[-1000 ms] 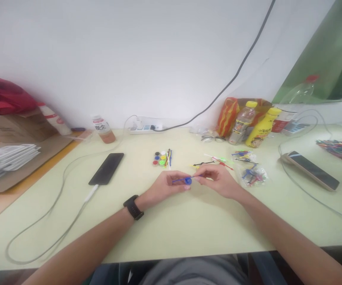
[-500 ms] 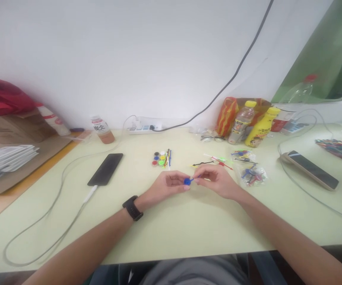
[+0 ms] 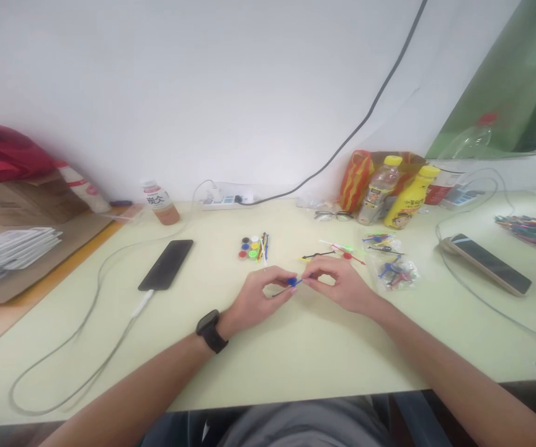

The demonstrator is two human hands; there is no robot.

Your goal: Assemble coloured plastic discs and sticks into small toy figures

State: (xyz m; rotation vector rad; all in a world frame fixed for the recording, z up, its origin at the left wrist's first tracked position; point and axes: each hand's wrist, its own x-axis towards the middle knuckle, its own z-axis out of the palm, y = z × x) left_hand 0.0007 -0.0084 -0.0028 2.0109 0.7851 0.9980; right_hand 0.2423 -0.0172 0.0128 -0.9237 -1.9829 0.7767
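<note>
Between the thumb and fingertips of my left hand is a small round blue plastic disc. My right hand pinches a thin blue pointer stick, which meets the disc. A dark thin end shows on the far side of the left fingers; whether the stick passes through the disc or lies against it I cannot tell. Several coloured discs lie behind my left hand, next to a bunch of coloured pointers. Beyond my right hand are a black arrow pointer and a red one with a round centre.
Plastic bags of spinner parts lie right of my hands. A black phone on a cable is at the left, another phone at the right. Bottles, glasses and a power strip stand or lie along the wall.
The blue disc has turned to a flatter angle in my fingers and the pointer now reaches past it to the left. My left wrist has rotated slightly; both hands stay together.
</note>
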